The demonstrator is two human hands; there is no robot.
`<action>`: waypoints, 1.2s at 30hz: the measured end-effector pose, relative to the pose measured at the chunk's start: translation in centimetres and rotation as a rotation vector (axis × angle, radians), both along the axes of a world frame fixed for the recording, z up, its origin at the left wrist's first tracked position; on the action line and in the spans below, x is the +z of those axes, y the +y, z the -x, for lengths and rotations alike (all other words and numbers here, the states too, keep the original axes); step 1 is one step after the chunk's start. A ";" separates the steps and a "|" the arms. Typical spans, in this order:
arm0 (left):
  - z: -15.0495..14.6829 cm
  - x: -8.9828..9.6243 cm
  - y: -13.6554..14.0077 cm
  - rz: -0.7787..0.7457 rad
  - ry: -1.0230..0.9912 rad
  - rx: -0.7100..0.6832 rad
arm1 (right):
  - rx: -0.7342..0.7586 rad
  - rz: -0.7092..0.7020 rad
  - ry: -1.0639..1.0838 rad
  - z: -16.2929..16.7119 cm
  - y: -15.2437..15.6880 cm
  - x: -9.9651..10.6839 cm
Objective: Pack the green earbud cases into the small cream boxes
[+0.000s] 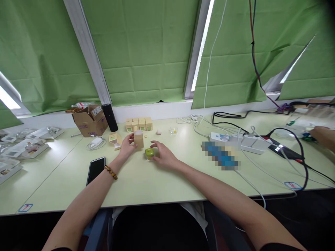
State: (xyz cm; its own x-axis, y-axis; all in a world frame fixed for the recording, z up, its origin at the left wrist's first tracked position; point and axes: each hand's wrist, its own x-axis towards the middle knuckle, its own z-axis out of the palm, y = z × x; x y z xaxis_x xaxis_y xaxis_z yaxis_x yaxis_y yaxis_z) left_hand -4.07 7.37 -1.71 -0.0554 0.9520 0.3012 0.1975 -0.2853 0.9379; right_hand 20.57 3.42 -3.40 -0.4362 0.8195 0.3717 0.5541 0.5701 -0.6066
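My left hand (128, 144) grips a small upright kraft cardboard box (138, 139) by its side; the top of the box looks pale. Just to the right of it, a small clear container with a green lid (149, 152) stands on the table. My right hand (164, 155) is beside this container, fingers apart and curved around its right side; whether the thumb touches it I cannot tell. Another small box, lying opened (115, 140), is left of my left hand. Beyond my hands lie a small pinkish block (158, 132), a tiny yellow piece (146, 136) and a clear plastic piece (173, 130).
A row of several small kraft boxes (138, 124) stands at the back. To the left are a phone (96, 170), a white charger with cable (96, 142), a black cylinder (110, 118) and a large carton (90, 121). Power strips (251, 143) and cables spread across the right.
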 end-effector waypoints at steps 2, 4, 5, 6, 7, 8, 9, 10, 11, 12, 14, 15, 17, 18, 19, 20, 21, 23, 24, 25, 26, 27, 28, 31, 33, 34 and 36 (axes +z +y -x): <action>0.3 -0.5 0.5 0.062 -0.003 -0.064 | -0.004 0.026 -0.025 0.0 0.0 0.1; 0.4 -1.0 0.8 0.087 0.042 -0.065 | -0.018 0.032 -0.038 0.0 0.1 0.3; 0.4 -1.2 0.8 0.077 0.075 -0.042 | -0.030 0.034 -0.046 -0.1 0.1 0.5; 0.4 -1.4 0.7 0.055 0.109 -0.008 | -0.045 0.037 -0.056 -0.2 0.2 0.6; 0.3 -1.4 0.6 0.024 0.143 0.029 | -0.062 0.040 -0.066 -0.3 0.3 0.7; 0.2 -1.5 0.5 -0.013 0.170 0.057 | -0.079 0.041 -0.074 -0.4 0.4 0.8; 0.1 -1.5 0.3 -0.054 0.192 0.075 | -0.091 0.041 -0.079 -0.5 0.6 0.8; 0.0 -1.5 0.2 -0.091 0.214 0.083 | -0.098 0.038 -0.080 -0.7 0.6 0.8; -0.1 -1.5 0.0 -0.121 0.237 0.086 | -0.099 0.033 -0.078 -0.8 0.7 0.8; -0.3 -1.5 -0.2 -0.145 0.257 0.089 | -0.097 0.027 -0.075 -0.9 0.8 0.7; -0.6 -1.4 -0.5 -0.180 0.282 0.094 | -0.086 0.012 -0.073 -0.9 0.8 0.6; -0.7 -1.3 -0.7 -0.195 0.286 0.099 | -0.079 0.001 -0.070 -0.9 0.7 0.6; -1.0 -1.1 -1.2 -0.216 0.284 0.104 | -0.061 -0.032 -0.056 -0.8 0.7 0.6; -1.2 -1.0 -1.5 -0.217 0.288 0.099 | -0.049 -0.055 -0.046 -0.7 0.6 0.6; -1.3 -0.8 -1.7 -0.210 0.294 0.088 | -0.035 -0.080 -0.041 -0.6 0.5 0.6; -1.4 -0.6 -2.0 -0.196 0.302 0.072 | -0.020 -0.106 -0.040 -0.5 0.5 0.7; -1.6 -0.5 -2.2 -0.182 0.306 0.052 | -0.004 -0.130 -0.046 -0.5 0.4 0.7; -1.8 -0.3 -2.6 -0.178 0.305 0.013 | 0.015 -0.163 -0.075 -0.3 0.2 0.8; -1.9 -0.3 -2.7 -0.192 0.304 -0.003 | 0.014 -0.169 -0.092 -0.3 0.1 0.9; -2.0 -0.3 -2.8 -0.217 0.307 -0.015 | 0.004 -0.168 -0.105 -0.3 0.0 1.1; -2.1 -0.3 -2.9 -0.254 0.315 -0.024 | -0.013 -0.161 -0.114 -0.3 -0.1 1.2; -2.2 -0.3 -2.9 -0.297 0.335 -0.033 | -0.030 -0.148 -0.121 -0.4 -0.2 1.3; -2.2 -0.3 -3.0 -0.338 0.366 -0.037 | -0.044 -0.133 -0.123 -0.5 -0.3 1.4; -2.4 0.1 -3.5 -0.391 0.490 -0.016 | -0.047 -0.096 -0.124 -0.6 -0.5 1.5; -2.4 0.4 -3.7 -0.383 0.544 0.017 | -0.034 -0.094 -0.129 -0.6 -0.5 1.5; -2.4 0.5 -3.7 -0.383 0.555 0.032 | -0.029 -0.097 -0.130 -0.5 -0.5 1.4; -2.3 0.5 -3.6 -0.393 0.543 0.049 | -0.024 -0.102 -0.125 -0.5 -0.4 1.4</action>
State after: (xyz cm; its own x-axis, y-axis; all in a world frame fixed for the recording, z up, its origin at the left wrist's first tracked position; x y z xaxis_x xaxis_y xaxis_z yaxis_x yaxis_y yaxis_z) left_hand -1.73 3.81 -1.20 0.1613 0.7662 0.6221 0.6335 -0.5637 0.5300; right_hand 21.08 2.99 -1.98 -0.4654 0.7909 0.3973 0.6358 0.6110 -0.4716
